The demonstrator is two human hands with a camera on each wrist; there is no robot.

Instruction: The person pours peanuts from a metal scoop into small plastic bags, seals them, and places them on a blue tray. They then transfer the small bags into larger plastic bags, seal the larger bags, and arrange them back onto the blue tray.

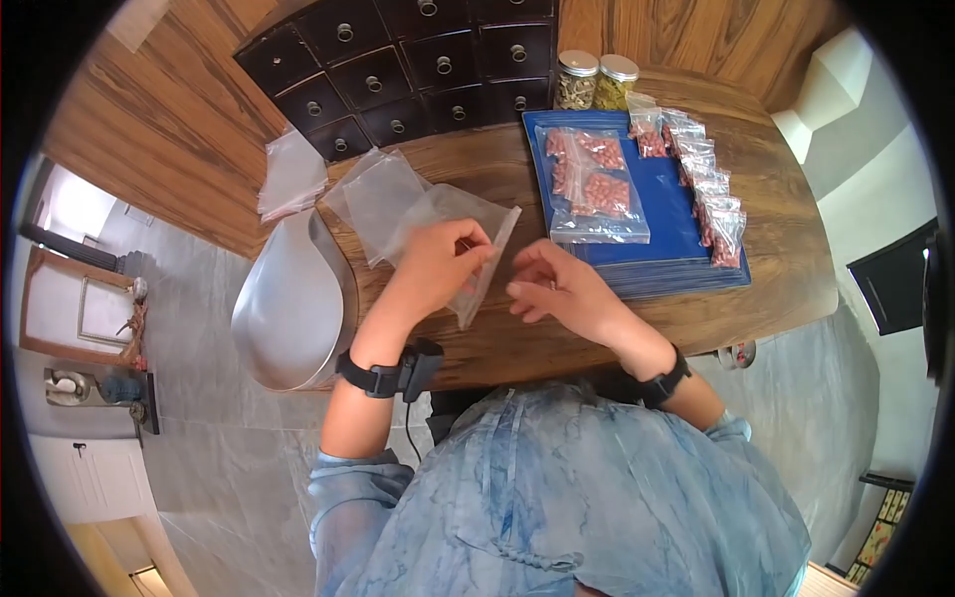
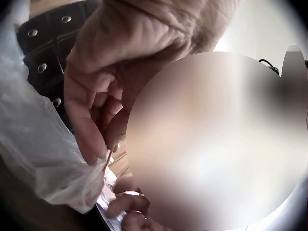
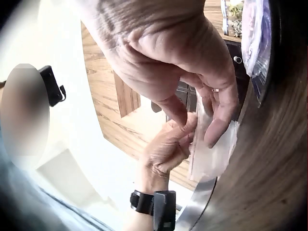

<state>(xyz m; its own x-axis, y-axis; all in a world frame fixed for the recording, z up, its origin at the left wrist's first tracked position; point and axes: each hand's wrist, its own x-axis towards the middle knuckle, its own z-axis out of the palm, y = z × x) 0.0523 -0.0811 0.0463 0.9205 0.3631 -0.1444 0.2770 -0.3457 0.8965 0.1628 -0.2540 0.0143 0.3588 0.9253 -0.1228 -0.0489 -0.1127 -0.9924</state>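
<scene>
My left hand (image 1: pixel 438 267) pinches the edge of a clear plastic zip bag (image 1: pixel 470 207) over the wooden table. The zip strip faces right, and the bag body trails back to the left. In the left wrist view the thumb and fingertip grip the bag's reddish edge, with crumpled plastic (image 2: pixel 43 159) hanging beside them. My right hand (image 1: pixel 567 291) is just right of that edge, its fingers loosely bent and nothing between them. The bag (image 3: pixel 214 161) overlaps the right fingers in the right wrist view.
More flat clear bags (image 1: pixel 373 194) and a metal scoop-shaped pan (image 1: pixel 284 318) lie left. A blue board (image 1: pixel 668 194) carries a large bag (image 1: pixel 597 194) of filled packets and a row of small packets (image 1: pixel 711 189). Two jars (image 1: pixel 577 82) and a dark drawer cabinet (image 1: pixel 418 75) stand behind.
</scene>
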